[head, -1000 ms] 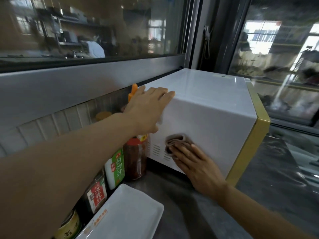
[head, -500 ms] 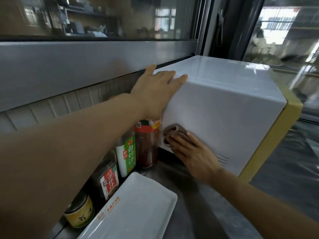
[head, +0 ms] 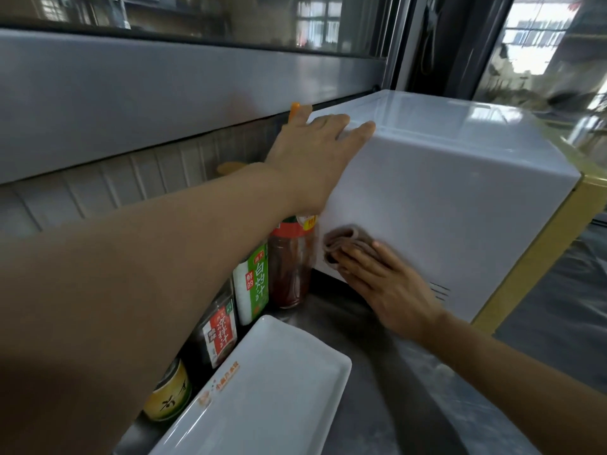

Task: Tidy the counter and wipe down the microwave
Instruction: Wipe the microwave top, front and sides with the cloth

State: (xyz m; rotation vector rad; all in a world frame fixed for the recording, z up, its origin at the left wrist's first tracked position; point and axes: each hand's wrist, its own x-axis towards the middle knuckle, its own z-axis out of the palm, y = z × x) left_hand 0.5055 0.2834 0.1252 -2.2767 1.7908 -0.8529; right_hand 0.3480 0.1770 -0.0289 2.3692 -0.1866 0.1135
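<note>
Head view: flat left hand (head: pixel 315 159) steadied the heavy, slick microwave (head: pixel 443 198); flat right hand (head: pixel 391 290) pressed the soft cloth (head: pixel 345 241) low on its side.

Kitchen: microwave (head: pixel 443 205), sauce bottles (head: pixel 254 284) on steel counter (head: pixel 410 405).

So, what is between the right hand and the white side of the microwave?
In the head view, a folded brown cloth lies between the right hand and the microwave, pressed flat against its side.
</note>
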